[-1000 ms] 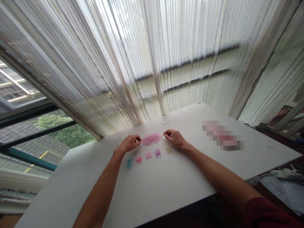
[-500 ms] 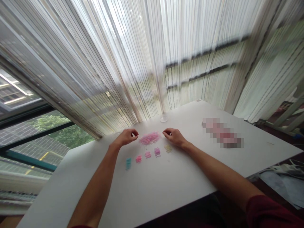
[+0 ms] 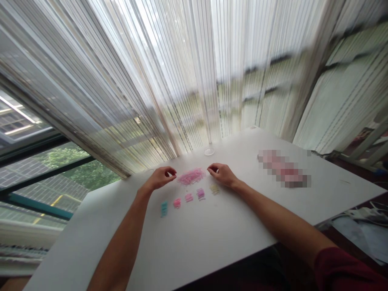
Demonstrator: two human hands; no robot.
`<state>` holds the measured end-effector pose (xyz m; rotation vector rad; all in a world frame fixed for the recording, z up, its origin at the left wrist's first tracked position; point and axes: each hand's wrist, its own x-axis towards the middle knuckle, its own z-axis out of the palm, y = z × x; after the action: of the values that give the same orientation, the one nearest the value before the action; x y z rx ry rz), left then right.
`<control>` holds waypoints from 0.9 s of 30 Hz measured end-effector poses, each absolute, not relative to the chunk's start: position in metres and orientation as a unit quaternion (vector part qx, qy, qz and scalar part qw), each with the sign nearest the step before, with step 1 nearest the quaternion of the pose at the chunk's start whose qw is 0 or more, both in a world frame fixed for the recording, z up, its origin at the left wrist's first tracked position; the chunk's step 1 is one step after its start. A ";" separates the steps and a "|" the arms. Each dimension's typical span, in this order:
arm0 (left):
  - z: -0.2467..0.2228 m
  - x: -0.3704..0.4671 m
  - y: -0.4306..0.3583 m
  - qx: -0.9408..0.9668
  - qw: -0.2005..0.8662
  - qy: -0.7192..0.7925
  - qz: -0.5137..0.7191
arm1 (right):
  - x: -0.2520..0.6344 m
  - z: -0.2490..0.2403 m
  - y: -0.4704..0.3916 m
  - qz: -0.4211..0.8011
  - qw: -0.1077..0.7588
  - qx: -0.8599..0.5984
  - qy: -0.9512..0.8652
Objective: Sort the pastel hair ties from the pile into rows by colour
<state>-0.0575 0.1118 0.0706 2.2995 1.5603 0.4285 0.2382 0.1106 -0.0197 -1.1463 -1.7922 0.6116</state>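
A loose pile of small pink, thin see-through pieces (image 3: 191, 177) lies on the white table between my hands. My left hand (image 3: 162, 177) is at the pile's left edge, thumb and forefinger curled together in a pinch. On the opposite side, my right hand (image 3: 222, 173) is pinched the same way at the pile's right edge. Whatever either pinch may hold is too small to make out. Nearer me runs a row of small sorted heaps: blue pieces (image 3: 164, 209), coral-pink pieces (image 3: 177, 203), light pink pieces (image 3: 189, 197), purple pieces (image 3: 200, 194) and pale yellow pieces (image 3: 214, 189).
A clear round dish or disc (image 3: 209, 152) sits by the table's far edge, near the string curtain (image 3: 182, 81). A blurred-out pinkish object (image 3: 283, 169) lies to the right on the white table (image 3: 194, 242). Cables and papers (image 3: 360, 232) are beyond the right edge.
The camera view has shifted slightly. Both hands stay pinched at the pile's two sides, and the heaps look the same.
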 end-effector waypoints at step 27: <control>0.025 -0.029 0.115 0.846 0.141 0.507 0.084 | 0.233 -0.006 0.127 0.469 0.447 -0.451 -0.613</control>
<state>-0.0292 0.1145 0.0252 2.4435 1.4646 0.2412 0.2332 0.1269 -0.0057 -1.1167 -1.5184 1.1612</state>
